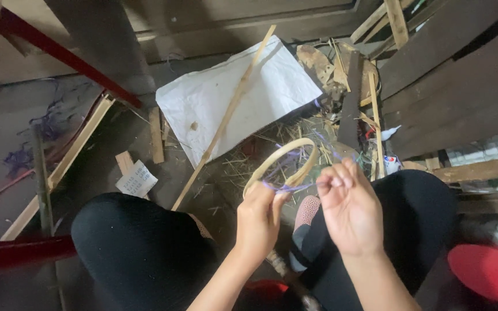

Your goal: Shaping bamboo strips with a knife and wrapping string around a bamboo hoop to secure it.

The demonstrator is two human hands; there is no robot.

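My left hand (260, 216) grips the near rim of a pale bamboo hoop (286, 155), which it holds upright above the floor between my knees. A thin purple string (298, 185) runs from the hoop's rim to my right hand (347, 207), whose fingertips pinch it just to the right of the hoop. More of the purple string loops loosely inside and behind the ring. My black-clad knees (139, 247) sit on either side of the hands.
A white sack (231, 98) lies on the floor with a long bamboo strip (226, 115) across it. Straw, wood scraps and slats (353, 86) pile up at the back right. A red frame (59, 55) stands left; a paper scrap (136, 179) lies nearby.
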